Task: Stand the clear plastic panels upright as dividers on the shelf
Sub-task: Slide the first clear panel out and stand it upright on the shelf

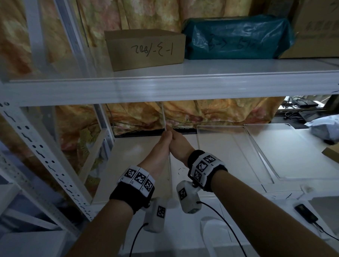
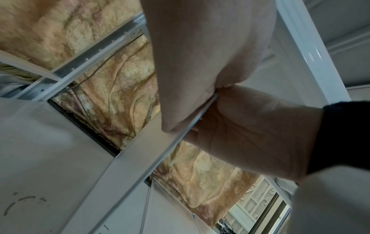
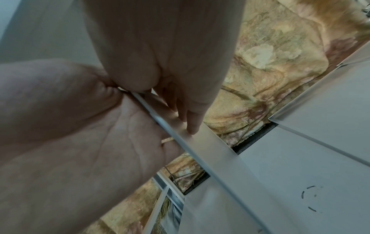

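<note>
A clear plastic panel [image 1: 164, 116] stands on edge on the lower white shelf [image 1: 136, 165], seen edge-on and running front to back. My left hand [image 1: 160, 147] and right hand [image 1: 180, 146] meet on it, palms pressed flat against its two faces. The right wrist view shows the panel's edge [image 3: 180, 142] between my right hand's straight fingers [image 3: 190, 121] and the left hand's palm [image 3: 90, 134]. In the left wrist view the panel edge [image 2: 192, 125] separates the left hand [image 2: 200, 63] from the right hand [image 2: 250, 126]. Two more clear panels [image 1: 228, 150] [image 1: 292, 149] lie flat to the right.
The upper shelf [image 1: 186, 84] sits low over my hands and carries a cardboard box [image 1: 147, 49] and a teal bag [image 1: 238, 38]. A perforated upright post [image 1: 37, 151] bounds the left. A black device with a cable [image 1: 305, 213] lies front right, a grey bag [image 1: 332, 125] far right.
</note>
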Demonstrator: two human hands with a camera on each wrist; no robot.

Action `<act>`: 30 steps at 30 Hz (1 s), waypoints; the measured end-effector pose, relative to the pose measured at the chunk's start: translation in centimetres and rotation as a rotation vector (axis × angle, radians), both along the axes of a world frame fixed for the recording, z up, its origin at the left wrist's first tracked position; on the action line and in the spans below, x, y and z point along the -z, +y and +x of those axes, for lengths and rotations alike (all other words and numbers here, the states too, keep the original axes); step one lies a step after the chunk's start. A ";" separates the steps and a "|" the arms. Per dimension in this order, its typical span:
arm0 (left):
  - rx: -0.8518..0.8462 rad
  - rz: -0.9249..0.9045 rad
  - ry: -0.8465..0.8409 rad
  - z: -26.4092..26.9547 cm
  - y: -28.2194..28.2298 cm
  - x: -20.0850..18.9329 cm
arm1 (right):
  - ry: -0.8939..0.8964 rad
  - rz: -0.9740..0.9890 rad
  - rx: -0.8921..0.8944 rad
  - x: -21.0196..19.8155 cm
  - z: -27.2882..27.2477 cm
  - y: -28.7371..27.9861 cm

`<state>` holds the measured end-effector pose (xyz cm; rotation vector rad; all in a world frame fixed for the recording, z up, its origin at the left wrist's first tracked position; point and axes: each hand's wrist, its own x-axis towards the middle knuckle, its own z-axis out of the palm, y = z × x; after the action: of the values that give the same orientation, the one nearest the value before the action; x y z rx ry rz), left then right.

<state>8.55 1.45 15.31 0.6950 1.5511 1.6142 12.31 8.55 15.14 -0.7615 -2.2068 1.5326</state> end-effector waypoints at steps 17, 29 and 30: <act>0.019 -0.016 0.009 0.0 -0.2 -0.1 | -0.013 0.024 0.010 0.6 -0.1 0.3; -0.010 -0.009 0.008 0.6 -0.1 -0.5 | 0.013 0.016 0.018 0.8 0.0 0.3; -0.007 -0.010 0.008 0.5 -0.1 -0.4 | 0.012 0.016 0.017 0.7 0.0 0.3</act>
<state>9.05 1.31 15.72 0.6921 1.5682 1.6101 12.30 8.86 14.42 -0.7624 -2.1963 1.5054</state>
